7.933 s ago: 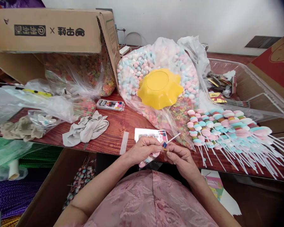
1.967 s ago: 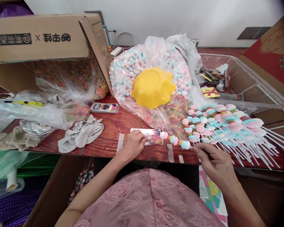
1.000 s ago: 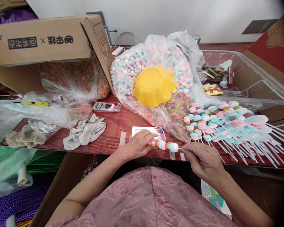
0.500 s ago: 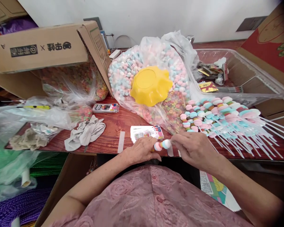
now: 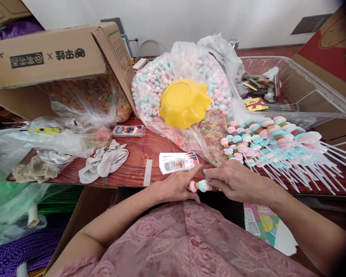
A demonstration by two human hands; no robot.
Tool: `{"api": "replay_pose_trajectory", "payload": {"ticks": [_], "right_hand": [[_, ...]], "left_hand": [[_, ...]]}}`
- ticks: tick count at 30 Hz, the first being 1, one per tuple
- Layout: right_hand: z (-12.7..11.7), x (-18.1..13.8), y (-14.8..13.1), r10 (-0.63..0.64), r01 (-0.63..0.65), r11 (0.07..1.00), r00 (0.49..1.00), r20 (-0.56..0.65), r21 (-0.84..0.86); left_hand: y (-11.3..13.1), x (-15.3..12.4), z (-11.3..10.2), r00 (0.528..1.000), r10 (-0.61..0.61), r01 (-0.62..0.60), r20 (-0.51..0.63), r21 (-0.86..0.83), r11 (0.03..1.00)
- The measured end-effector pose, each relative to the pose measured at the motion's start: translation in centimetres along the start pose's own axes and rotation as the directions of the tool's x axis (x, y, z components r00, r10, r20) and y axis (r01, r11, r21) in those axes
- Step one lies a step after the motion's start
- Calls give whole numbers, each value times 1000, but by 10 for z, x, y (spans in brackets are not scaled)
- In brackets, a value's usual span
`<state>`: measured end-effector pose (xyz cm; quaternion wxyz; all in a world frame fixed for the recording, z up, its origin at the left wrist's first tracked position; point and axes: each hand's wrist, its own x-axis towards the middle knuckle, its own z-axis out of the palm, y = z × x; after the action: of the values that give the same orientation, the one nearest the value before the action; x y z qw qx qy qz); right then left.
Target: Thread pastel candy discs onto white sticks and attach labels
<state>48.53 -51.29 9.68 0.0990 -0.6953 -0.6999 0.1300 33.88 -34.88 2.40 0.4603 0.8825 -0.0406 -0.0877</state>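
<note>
At the table's front edge my left hand (image 5: 181,185) is closed round a short skewer of marshmallows (image 5: 200,186), its pink, pale blue and white pieces showing beyond the fingers. My right hand (image 5: 238,181) has curled fingers at the white end of that skewer, touching it; the thumb is partly hidden. Just beyond my left hand lies a stack of printed white cards (image 5: 177,162). To the right, a pile of finished-looking marshmallow skewers (image 5: 272,140) rests with white sticks pointing toward me.
A yellow wavy-edged bowl (image 5: 185,104) lies upside down on a large clear bag of marshmallows (image 5: 150,86) and candy rings. A clear plastic bin (image 5: 320,98) stands back right, an open carton (image 5: 49,57) back left. Grey gloves (image 5: 105,161) and a small pack (image 5: 129,131) lie left.
Both hands have come slightly nearer my body with the skewer. The right fingers have closed in over its white end, where a small gap showed before.
</note>
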Motion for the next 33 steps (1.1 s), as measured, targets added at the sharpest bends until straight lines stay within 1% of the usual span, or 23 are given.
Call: {"api": "replay_pose_trajectory", "payload": {"ticks": [2,4,7,9,11,14,16,18,20,22,25,27,29,30,33], "right_hand": [[1,3,1,-9,9,1000,1000,-21,10],[7,5,4,-17,13,999,995,-96,-38],[17,4,9,-26,-4,991,974,-225,-133],[21,1,12,-9,-38,986,960,-280,-161],[22,-2,14,20,-61,989,959,-282,-136],[19,-8,14,65,-65,998,965,-254,7],[16,-10,13,88,-60,991,964,-251,117],[16,-12,12,99,-57,984,962,-253,167],[18,-13,10,80,-48,991,960,-269,125],[23,-13,7,38,-30,999,952,-305,30],[30,-11,1,-22,-9,997,926,-376,-81],[33,-10,-2,-48,5,994,910,-412,-107],[33,-9,-3,-36,2,997,903,-428,-79],[32,-10,-2,-6,-13,999,901,-434,-41],[29,-12,5,136,-88,987,895,-425,132]], "left_hand": [[4,2,-3,999,3,-2,35,-21,1000],[6,2,-6,998,25,-23,51,-44,999],[4,1,-7,999,33,-32,16,-48,998],[-1,-1,-6,1000,27,-27,-15,-22,999],[-5,-3,-6,999,32,-31,-26,7,999],[-7,-4,-8,999,21,-19,-38,61,998],[-5,-4,-10,999,-24,29,-48,107,994],[-3,-4,-11,997,-73,77,-34,126,989],[-1,-4,-11,996,-91,93,-17,122,988],[2,-3,-10,996,-84,86,-18,119,989],[5,-3,-7,997,-76,80,-29,131,988],[7,-3,-6,997,-75,78,-25,130,988],[7,-3,-6,997,-66,69,-27,125,990],[7,-3,-5,998,-56,60,-33,121,991],[3,-4,-5,996,7,6,-87,140,990]]}}
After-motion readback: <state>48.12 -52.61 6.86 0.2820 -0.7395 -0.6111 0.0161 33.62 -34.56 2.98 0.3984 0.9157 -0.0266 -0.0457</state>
